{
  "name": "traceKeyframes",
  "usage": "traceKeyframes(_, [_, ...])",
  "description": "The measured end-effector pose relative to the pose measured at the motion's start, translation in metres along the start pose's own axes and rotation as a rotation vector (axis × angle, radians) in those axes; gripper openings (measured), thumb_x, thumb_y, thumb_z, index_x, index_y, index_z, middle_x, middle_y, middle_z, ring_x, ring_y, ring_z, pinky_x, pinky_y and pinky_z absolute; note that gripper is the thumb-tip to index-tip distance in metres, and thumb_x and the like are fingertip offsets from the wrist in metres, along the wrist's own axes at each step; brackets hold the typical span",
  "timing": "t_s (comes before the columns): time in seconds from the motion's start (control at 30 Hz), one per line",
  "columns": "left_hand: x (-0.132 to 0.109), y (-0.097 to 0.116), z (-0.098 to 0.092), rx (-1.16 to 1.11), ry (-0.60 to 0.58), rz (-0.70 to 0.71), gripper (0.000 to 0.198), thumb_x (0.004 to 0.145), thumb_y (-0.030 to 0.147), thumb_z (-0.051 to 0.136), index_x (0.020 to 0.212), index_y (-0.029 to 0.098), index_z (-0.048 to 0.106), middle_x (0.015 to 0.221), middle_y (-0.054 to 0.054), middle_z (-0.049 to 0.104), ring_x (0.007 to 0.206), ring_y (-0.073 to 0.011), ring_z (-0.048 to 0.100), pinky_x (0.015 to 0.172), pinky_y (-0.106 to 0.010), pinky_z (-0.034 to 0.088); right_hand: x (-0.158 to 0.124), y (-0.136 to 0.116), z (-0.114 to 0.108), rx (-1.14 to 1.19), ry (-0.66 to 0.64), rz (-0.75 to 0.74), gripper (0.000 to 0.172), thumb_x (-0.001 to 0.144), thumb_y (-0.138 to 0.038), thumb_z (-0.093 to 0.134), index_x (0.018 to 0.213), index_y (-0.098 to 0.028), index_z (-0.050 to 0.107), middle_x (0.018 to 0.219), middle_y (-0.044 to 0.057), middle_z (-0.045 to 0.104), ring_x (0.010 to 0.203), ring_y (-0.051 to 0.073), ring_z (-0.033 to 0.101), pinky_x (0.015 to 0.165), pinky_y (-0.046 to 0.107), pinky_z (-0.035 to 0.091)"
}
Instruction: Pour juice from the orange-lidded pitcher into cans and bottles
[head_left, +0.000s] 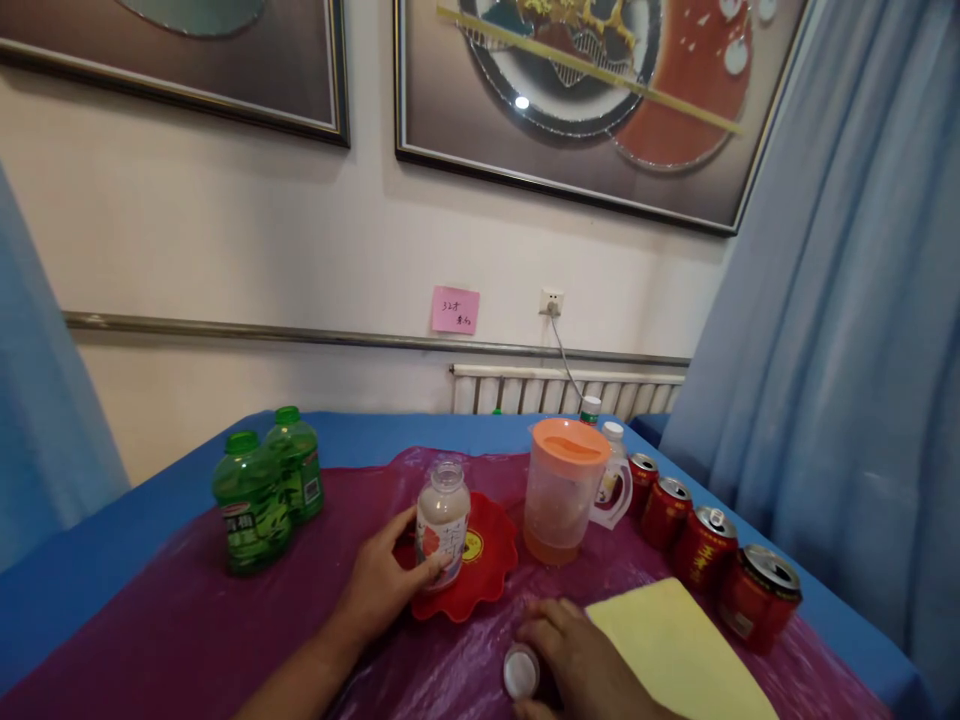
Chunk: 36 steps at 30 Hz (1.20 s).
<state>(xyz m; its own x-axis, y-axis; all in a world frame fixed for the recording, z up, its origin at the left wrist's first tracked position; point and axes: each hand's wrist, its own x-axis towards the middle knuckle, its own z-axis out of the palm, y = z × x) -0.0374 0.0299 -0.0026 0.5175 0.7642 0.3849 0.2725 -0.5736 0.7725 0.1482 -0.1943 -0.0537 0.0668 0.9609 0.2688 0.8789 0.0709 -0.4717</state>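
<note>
My left hand [390, 575] is wrapped round a clear bottle [444, 520] with a printed fruit label. The bottle is upright and its mouth is uncapped; it stands over a red scalloped plate [491, 555], though whether its base touches the plate I cannot tell. Low in front, my right hand [574, 655] curls about a white bottle cap [521, 672] at the purple sheet, with fingers above it and the thumb below. Just beyond that hand stands a plastic pitcher [559, 500] with an orange lid and some orange liquid at the bottom.
Two green bottles [251, 515] stand at left. Several red cans [705, 550] line the right side, near a yellow cloth [679, 645]. A white-capped bottle [613, 445] is behind the pitcher. Purple plastic sheeting [172, 600] covers the blue tablecloth [352, 435]; a wall stands behind.
</note>
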Motion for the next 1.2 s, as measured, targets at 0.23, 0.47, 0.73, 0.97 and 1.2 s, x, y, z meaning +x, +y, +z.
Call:
traceKeyframes(0.23, [-0.004, 0.003, -0.002, -0.046, -0.042, -0.029, 0.065, 0.065, 0.041, 0.078, 0.123, 0.016, 0.065, 0.117, -0.01, 0.077, 0.103, -0.0298, 0.074, 0.096, -0.041, 0.058, 0.014, 0.01, 0.021, -0.165, -0.124, -0.068, 0.044, 0.066, -0.028, 0.082, 0.109, -0.021, 0.073, 0.102, 0.01, 0.073, 0.091, 0.029, 0.065, 0.08, 0.034, 0.053])
traceKeyframes(0.47, [-0.003, -0.009, -0.001, -0.039, -0.031, -0.017, 0.071, 0.065, 0.043, 0.079, 0.129, 0.017, 0.063, 0.122, -0.01, 0.075, 0.108, -0.0307, 0.072, 0.097, -0.041, 0.058, 0.084, -0.052, -0.065, 0.343, 0.362, -0.238, 0.044, 0.094, -0.022, 0.054, 0.137, -0.029, 0.061, 0.115, 0.009, 0.061, 0.102, 0.021, 0.061, 0.09, 0.033, 0.051])
traceKeyframes(0.73, [-0.005, -0.028, 0.002, -0.034, 0.016, 0.005, 0.071, 0.061, 0.044, 0.082, 0.128, 0.022, 0.067, 0.122, -0.009, 0.076, 0.108, -0.0329, 0.072, 0.097, -0.041, 0.058, 0.175, -0.04, -0.031, 1.128, 0.774, 0.071, 0.042, 0.084, -0.058, 0.07, 0.105, -0.023, 0.06, 0.087, -0.001, 0.065, 0.081, 0.016, 0.063, 0.077, 0.029, 0.052])
traceKeyframes(0.97, [-0.014, -0.016, 0.001, -0.01, -0.028, 0.034, 0.071, 0.062, 0.037, 0.084, 0.13, 0.029, 0.066, 0.132, -0.006, 0.071, 0.118, -0.0334, 0.067, 0.104, -0.042, 0.054, 0.158, -0.035, -0.011, 1.218, 0.786, 0.039, 0.037, 0.08, -0.05, 0.078, 0.093, -0.025, 0.053, 0.086, -0.002, 0.067, 0.081, 0.016, 0.066, 0.076, 0.029, 0.054])
traceKeyframes(1.2, [-0.018, 0.002, -0.001, 0.002, -0.137, 0.07, 0.07, 0.07, 0.037, 0.082, 0.136, 0.031, 0.061, 0.135, -0.006, 0.069, 0.117, -0.0305, 0.067, 0.102, -0.039, 0.054, 0.145, -0.045, -0.008, 1.247, 0.586, -0.091, 0.033, 0.08, -0.038, 0.081, 0.095, -0.025, 0.054, 0.11, 0.005, 0.072, 0.101, 0.021, 0.068, 0.09, 0.035, 0.054])
